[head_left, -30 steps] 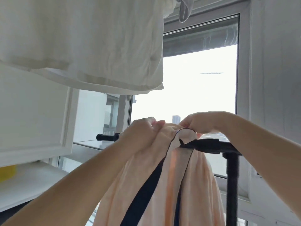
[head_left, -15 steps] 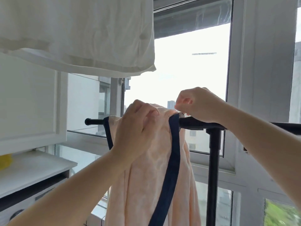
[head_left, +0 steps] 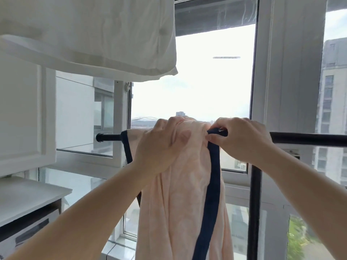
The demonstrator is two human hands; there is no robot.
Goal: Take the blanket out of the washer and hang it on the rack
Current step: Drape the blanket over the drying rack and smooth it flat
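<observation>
A peach blanket (head_left: 180,199) with a dark navy border hangs bunched over the black horizontal bar of the rack (head_left: 308,137). My left hand (head_left: 159,145) grips a fold of the fabric at the top, just in front of the bar. My right hand (head_left: 242,137) pinches the navy edge where it crosses the bar. The blanket's lower part runs out of the frame at the bottom. The bar's left end (head_left: 99,137) pokes out past the blanket. The washer is not in view.
A white sheet or pillowcase (head_left: 93,34) hangs overhead at upper left. The rack's black upright post (head_left: 255,212) stands right of the blanket. A white cabinet (head_left: 20,119) and white countertop (head_left: 28,199) are at left. Window frames (head_left: 287,72) stand close behind the rack.
The view has tilted down and the bar sits higher and wider in frame. The blanket has spread left along the bar, its navy border now showing on both sides. Both hands keep their hold.
</observation>
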